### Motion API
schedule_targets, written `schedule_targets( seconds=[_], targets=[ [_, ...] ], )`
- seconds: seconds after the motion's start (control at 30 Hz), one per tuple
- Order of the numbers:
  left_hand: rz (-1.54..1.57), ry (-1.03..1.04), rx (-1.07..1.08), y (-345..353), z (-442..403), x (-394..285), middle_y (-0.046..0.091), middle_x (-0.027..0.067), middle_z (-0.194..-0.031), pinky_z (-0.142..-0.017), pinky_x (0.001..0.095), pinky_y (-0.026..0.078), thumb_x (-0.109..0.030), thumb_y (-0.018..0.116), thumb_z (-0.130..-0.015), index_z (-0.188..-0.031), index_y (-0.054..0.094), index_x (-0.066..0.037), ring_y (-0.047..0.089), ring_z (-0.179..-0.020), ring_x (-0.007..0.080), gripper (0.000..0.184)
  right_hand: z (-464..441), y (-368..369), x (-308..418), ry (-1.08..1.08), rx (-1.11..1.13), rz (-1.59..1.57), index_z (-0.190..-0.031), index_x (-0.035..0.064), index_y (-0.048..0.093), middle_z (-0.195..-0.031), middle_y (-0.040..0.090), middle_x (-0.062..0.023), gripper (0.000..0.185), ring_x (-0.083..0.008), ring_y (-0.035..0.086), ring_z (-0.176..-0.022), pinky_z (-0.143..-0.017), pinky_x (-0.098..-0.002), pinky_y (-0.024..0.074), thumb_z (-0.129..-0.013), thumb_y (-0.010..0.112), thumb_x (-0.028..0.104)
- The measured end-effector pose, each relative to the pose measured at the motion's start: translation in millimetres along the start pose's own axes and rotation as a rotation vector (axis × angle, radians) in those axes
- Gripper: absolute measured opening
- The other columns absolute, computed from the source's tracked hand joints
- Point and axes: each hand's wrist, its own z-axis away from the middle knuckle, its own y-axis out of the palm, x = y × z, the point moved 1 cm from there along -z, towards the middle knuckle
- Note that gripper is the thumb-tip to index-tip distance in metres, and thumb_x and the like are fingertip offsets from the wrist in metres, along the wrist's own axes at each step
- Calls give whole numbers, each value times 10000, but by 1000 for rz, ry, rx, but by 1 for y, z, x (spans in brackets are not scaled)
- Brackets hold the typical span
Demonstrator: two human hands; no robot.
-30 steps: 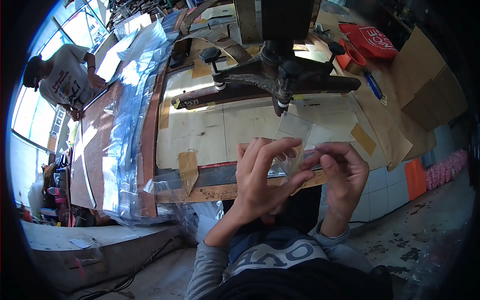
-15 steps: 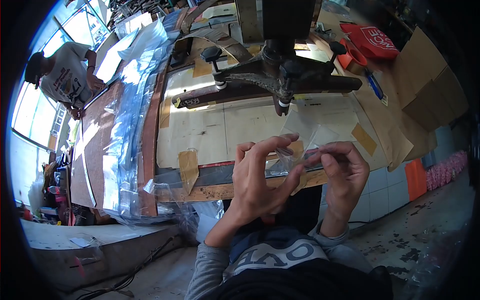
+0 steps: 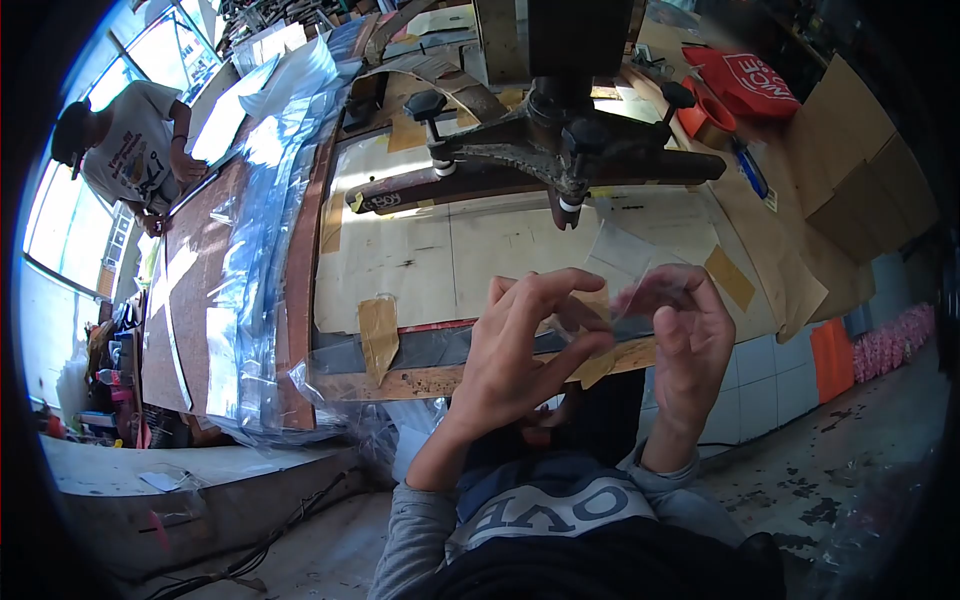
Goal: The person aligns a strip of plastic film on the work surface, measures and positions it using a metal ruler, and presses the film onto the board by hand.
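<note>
A small clear plastic piece (image 3: 618,250), thin and see-through, stands between my hands above the front edge of the work table (image 3: 400,270). My left hand (image 3: 530,340) is curled around its left side, thumb and fingers close together on crinkled film. On the right side, my right hand (image 3: 690,340) has its fingers bent against the film, with the thumb raised apart from them. Where the film ends among the fingers is hard to make out. Just beyond the hands is the black metal clamp frame (image 3: 560,170) of a machine.
Clear plastic sheets (image 3: 265,230) lie along the left board. Another person (image 3: 135,145) works at the far left. Tan tape (image 3: 378,335) sticks to the table's front edge. At the right are an orange tape dispenser (image 3: 705,115), a red bag (image 3: 745,80), a blue cutter (image 3: 750,170) and cardboard (image 3: 850,150).
My right hand's fingers have risen and spread away from the thumb. My left hand has shifted slightly, and the clear film has turned and changed shape between the hands.
</note>
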Motion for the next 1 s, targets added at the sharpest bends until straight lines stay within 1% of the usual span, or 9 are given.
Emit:
schedule_targets(
  seconds=[0.1, 0.2, 0.27, 0.4, 0.53, 0.63, 0.73, 0.9, 1.0],
  targets=[
    [140, -54, 15, 2, -5, -4, 688, -27, -748, -791, 298, 333, -186, 797, -745, -1166, 536, -92, 608, -736, 137, 504, -1, 1, -1, 62, -5, 1, -1001, -50, 584, -824, 672, -127, 134, -166, 676, -810, -758, -271, 543, -888, 629, 7],
    [-19, -11, 74, -1, -7, 9, 668, -17, -682, -799, 300, 339, -223, 782, -767, -1053, 591, -90, 597, -644, 160, 368, -1, -9, -7, 40, 14, 52, -981, -39, 600, -838, 678, -128, 126, -169, 680, -785, -708, -263, 551, -876, 652, 7],
    [0, -30, 110, -3, -11, 12, 633, -6, -638, -781, 296, 352, -254, 784, -762, -931, 618, -80, 569, -583, 168, 294, -2, -10, -9, -7, -16, 95, -961, -32, 609, -848, 683, -129, 103, -171, 682, -759, -666, -257, 551, -876, 651, 8],
    [-92, -79, 158, -6, -17, 24, 551, 32, -569, -695, 302, 393, -285, 793, -749, -751, 629, -57, 517, -517, 179, 281, -11, -24, -11, -89, -175, 92, -944, -30, 621, -848, 684, -131, 92, -179, 683, -734, -592, -249, 546, -868, 655, 9],
    [-110, -179, 176, -21, -10, 38, 513, 67, -553, -512, 318, 388, -295, 795, -757, -726, 621, -15, 465, -487, 162, 331, -22, -51, -9, -111, -318, 195, -946, -29, 635, -837, 687, -122, 108, -183, 684, -703, -540, -243, 550, -863, 667, 33],
    [-153, -288, 180, -35, -8, 39, 511, 66, -548, -480, 319, 373, -296, 793, -764, -713, 623, -8, 438, -469, 151, 338, -22, -66, -8, -87, -382, 218, -941, -30, 637, -830, 688, -121, 108, -178, 685, -704, -536, -241, 550, -863, 668, 37],
    [-252, -346, 223, -47, -7, 50, 536, 71, -533, -483, 315, 391, -341, 777, -776, -705, 634, -18, 484, -453, 169, 361, -22, -82, -6, -60, -445, 283, -938, -27, 643, -816, 690, -117, 126, -165, 678, -693, -563, -250, 542, -861, 681, 65],
    [-456, -290, 304, -55, -10, 63, 525, 54, -474, -470, 329, 414, -389, 753, -793, -663, 644, -40, 515, -413, 214, 387, -19, -141, 1, -102, -618, 382, -919, -19, 655, -795, 689, -96, 139, -143, 655, -661, -584, -254, 522, -846, 703, 90],
    [-466, -272, 353, -61, -5, 69, 522, 60, -461, -465, 330, 422, -403, 751, -793, -643, 639, -41, 518, -408, 228, 407, -13, -178, 7, -103, -686, 426, -917, -11, 662, -790, 688, -91, 141, -139, 652, -654, -586, -255, 513, -842, 709, 98]
  ],
)
